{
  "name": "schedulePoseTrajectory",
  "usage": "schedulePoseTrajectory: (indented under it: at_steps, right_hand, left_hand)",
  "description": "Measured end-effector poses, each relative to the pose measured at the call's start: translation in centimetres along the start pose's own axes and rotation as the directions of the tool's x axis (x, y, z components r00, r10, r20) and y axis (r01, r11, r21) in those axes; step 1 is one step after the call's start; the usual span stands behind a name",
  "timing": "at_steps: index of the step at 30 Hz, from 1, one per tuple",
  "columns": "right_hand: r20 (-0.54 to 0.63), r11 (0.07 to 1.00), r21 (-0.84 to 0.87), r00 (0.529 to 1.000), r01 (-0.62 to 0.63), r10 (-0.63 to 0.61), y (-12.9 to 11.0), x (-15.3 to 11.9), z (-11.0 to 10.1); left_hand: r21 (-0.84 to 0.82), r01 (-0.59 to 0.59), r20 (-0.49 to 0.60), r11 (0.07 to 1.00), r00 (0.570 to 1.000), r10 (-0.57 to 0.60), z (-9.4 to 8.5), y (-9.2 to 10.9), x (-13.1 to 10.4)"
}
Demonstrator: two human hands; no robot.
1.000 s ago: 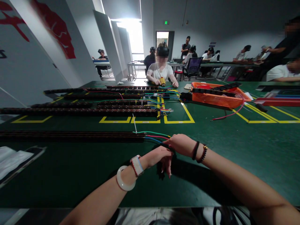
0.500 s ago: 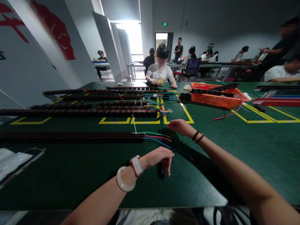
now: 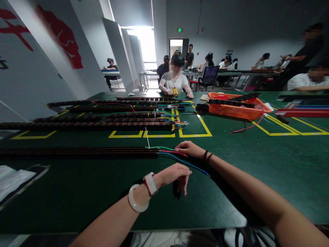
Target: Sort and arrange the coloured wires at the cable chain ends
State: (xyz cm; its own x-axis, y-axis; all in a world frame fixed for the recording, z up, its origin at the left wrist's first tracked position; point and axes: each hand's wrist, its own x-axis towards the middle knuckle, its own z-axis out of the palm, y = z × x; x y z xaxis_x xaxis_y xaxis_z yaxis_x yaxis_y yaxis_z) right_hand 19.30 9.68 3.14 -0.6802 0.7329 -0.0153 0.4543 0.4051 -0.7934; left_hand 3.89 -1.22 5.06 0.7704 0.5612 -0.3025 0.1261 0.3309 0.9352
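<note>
A dark bundle of long strips (image 3: 102, 152) lies across the near table, with green, red and blue wires fanning from its right end. My right hand (image 3: 190, 149) is closed, its fingertips pinching the green wire (image 3: 164, 148) and covering its tip. The red wire (image 3: 171, 151) passes just beneath those fingers. Below it, the blue wire (image 3: 185, 162) curves right to a small metal tip. My left hand (image 3: 178, 173) hangs over the table nearer me, wrist bent, fingers apart and drooping, holding nothing. A white cable tie (image 3: 147, 137) stands up from the bundle.
More dark bundles (image 3: 128, 126) with coloured wire ends lie farther back, beside yellow tape outlines (image 3: 196, 135). An orange basket (image 3: 231, 111) stands back right. A white plastic bag (image 3: 15, 180) lies at left. Across the table sits a person (image 3: 174, 80) with a yellow object.
My right hand has moved left and toward me, from above the wire ends onto the green wire. My left hand has barely moved.
</note>
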Motion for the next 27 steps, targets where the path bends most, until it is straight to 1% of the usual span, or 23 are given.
schedulePoseTrajectory:
  at_steps: [3,6,9,13,15,18,21,27]
  right_hand:
    - [-0.007,0.992,-0.127,1.0,0.026,-0.027,-0.22,0.05,-0.17]
    - [0.005,0.984,-0.172,0.999,0.044,-0.044,-0.55,0.0,-0.3]
    - [0.019,0.994,-0.11,1.0,0.022,-0.02,-0.57,-0.13,-0.27]
    - [0.054,0.998,0.063,0.998,-0.03,0.026,-0.31,-0.34,-0.04]
    - [0.081,0.991,0.129,0.996,-0.043,0.033,-0.26,-0.42,0.05]
    - [0.115,0.981,0.183,0.993,-0.055,0.034,-0.28,-0.49,0.07]
    - [0.132,0.98,0.188,0.991,-0.062,0.038,-0.33,-0.53,0.0]
    - [0.1,0.991,0.122,0.994,-0.053,0.041,-0.64,-0.58,0.0]
  left_hand:
    - [0.01,0.003,-0.007,1.0,1.0,-0.003,0.1,0.06,-0.07]
    - [0.021,0.005,0.002,1.0,1.0,-0.005,0.03,-0.08,-0.05]
    - [0.023,-0.009,0.01,1.0,1.0,0.009,-0.15,-0.36,0.05]
    - [0.006,-0.023,0.013,1.0,1.0,0.023,-0.4,-0.66,0.27]
    - [0.006,-0.017,0.009,1.0,1.0,0.017,-0.41,-0.64,0.29]
    - [0.005,-0.008,0.004,1.0,1.0,0.008,-0.24,-0.34,0.13]
    - [0.007,0.0,-0.007,1.0,1.0,0.0,-0.02,0.05,-0.15]
    - [0.035,0.009,-0.025,0.999,1.0,-0.008,0.04,0.25,-0.34]
